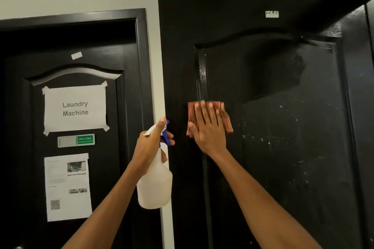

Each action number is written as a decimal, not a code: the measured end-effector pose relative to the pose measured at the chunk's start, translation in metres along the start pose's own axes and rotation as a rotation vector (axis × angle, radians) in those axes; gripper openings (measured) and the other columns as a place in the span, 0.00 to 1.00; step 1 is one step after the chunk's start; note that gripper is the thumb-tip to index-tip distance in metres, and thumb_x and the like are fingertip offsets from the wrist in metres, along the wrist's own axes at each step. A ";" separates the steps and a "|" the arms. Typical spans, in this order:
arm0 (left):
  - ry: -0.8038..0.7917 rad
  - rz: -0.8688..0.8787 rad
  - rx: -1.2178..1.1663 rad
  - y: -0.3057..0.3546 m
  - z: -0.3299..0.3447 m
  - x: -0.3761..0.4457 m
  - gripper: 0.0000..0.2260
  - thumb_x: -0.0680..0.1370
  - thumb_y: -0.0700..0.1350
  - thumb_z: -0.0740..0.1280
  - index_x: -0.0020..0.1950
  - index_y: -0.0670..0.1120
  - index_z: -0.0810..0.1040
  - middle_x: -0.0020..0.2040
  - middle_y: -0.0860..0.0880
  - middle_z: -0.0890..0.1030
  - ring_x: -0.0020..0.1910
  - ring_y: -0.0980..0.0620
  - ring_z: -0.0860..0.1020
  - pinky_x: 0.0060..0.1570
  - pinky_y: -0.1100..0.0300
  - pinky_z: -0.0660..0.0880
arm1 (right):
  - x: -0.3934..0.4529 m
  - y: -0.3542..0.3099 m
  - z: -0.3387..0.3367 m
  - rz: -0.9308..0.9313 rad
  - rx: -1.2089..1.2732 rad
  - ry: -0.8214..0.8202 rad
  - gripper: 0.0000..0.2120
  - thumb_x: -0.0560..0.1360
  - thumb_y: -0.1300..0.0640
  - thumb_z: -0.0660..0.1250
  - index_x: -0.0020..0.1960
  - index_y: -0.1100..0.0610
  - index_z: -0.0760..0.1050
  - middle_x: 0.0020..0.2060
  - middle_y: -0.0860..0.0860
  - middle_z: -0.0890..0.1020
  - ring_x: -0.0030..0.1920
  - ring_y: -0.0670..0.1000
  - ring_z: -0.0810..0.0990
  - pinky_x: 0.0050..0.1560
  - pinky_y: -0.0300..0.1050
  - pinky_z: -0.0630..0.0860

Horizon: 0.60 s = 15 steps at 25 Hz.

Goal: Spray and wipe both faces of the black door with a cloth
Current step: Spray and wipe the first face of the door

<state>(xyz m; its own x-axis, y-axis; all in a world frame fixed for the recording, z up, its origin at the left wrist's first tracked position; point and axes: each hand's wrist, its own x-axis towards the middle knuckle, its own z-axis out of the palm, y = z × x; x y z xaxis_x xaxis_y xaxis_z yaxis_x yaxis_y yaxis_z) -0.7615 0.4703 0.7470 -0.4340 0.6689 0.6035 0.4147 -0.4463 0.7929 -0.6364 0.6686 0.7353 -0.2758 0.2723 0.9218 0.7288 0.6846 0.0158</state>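
The black door (283, 127) stands open on the right, its panelled face towards me, with white spray droplets speckled across the right part of the panel. My right hand (208, 127) lies flat with straight fingers on a folded reddish-brown striped cloth (191, 111), pressing it against the door near the panel's left edge. My left hand (150, 144) grips the neck of a white spray bottle (154, 186) with a blue trigger, held upright beside the door's left edge.
A second black door (24, 147) on the left carries a paper "Laundry Machine" sign (74, 108), a green "Welcome" slider plate (76, 140) and a printed notice (67, 187). A narrow white wall strip (159, 87) separates the two doors. A small label (271, 14) sits high on the open door.
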 end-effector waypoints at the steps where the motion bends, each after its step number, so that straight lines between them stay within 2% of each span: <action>1: 0.003 0.008 -0.006 0.004 0.001 0.003 0.29 0.74 0.65 0.57 0.56 0.42 0.79 0.47 0.42 0.84 0.42 0.49 0.84 0.31 0.70 0.77 | 0.036 0.002 -0.013 0.010 -0.004 0.023 0.33 0.85 0.38 0.43 0.84 0.54 0.41 0.83 0.53 0.43 0.82 0.56 0.40 0.81 0.58 0.45; 4: 0.011 0.010 -0.019 0.012 0.007 0.013 0.28 0.73 0.66 0.57 0.55 0.44 0.80 0.48 0.43 0.85 0.44 0.48 0.84 0.36 0.63 0.77 | 0.108 0.003 -0.040 0.046 -0.008 0.070 0.33 0.85 0.37 0.41 0.84 0.54 0.42 0.83 0.53 0.45 0.82 0.55 0.41 0.81 0.59 0.46; 6: 0.006 -0.009 -0.028 0.012 0.012 0.014 0.28 0.72 0.66 0.57 0.55 0.46 0.80 0.47 0.44 0.85 0.46 0.47 0.84 0.40 0.60 0.76 | 0.101 0.000 -0.034 0.057 0.003 0.104 0.33 0.85 0.38 0.41 0.84 0.54 0.43 0.83 0.53 0.45 0.82 0.55 0.41 0.81 0.59 0.45; 8: 0.003 -0.026 -0.033 0.006 0.018 0.013 0.26 0.72 0.67 0.58 0.53 0.47 0.80 0.46 0.44 0.85 0.46 0.45 0.85 0.41 0.57 0.78 | 0.051 -0.002 -0.012 0.033 0.018 0.101 0.32 0.86 0.39 0.42 0.84 0.55 0.43 0.83 0.53 0.45 0.82 0.55 0.41 0.81 0.57 0.43; 11: -0.010 -0.060 -0.028 -0.006 0.027 0.008 0.24 0.76 0.66 0.59 0.51 0.47 0.81 0.46 0.42 0.85 0.43 0.41 0.84 0.33 0.56 0.79 | -0.062 0.002 0.026 0.013 0.062 -0.012 0.32 0.86 0.40 0.44 0.84 0.53 0.42 0.83 0.52 0.45 0.82 0.55 0.41 0.81 0.58 0.42; 13: -0.017 -0.082 -0.020 -0.012 0.033 0.004 0.25 0.78 0.66 0.59 0.53 0.45 0.81 0.46 0.41 0.85 0.40 0.43 0.83 0.29 0.57 0.77 | -0.138 0.014 0.049 -0.040 -0.023 -0.092 0.32 0.86 0.39 0.45 0.84 0.52 0.45 0.83 0.52 0.49 0.82 0.55 0.40 0.80 0.58 0.43; 15: -0.028 -0.091 -0.017 -0.013 0.037 -0.004 0.27 0.76 0.67 0.59 0.55 0.44 0.80 0.47 0.41 0.85 0.38 0.46 0.83 0.28 0.58 0.77 | -0.191 0.035 0.056 -0.185 -0.160 -0.165 0.31 0.85 0.39 0.48 0.84 0.52 0.49 0.82 0.52 0.55 0.82 0.54 0.41 0.80 0.56 0.42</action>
<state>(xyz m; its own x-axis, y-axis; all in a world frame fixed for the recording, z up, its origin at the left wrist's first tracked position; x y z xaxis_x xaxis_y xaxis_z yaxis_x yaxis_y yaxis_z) -0.7357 0.4953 0.7310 -0.4469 0.7233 0.5265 0.3612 -0.3925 0.8459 -0.5936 0.6782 0.5384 -0.5019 0.2675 0.8225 0.7424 0.6212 0.2509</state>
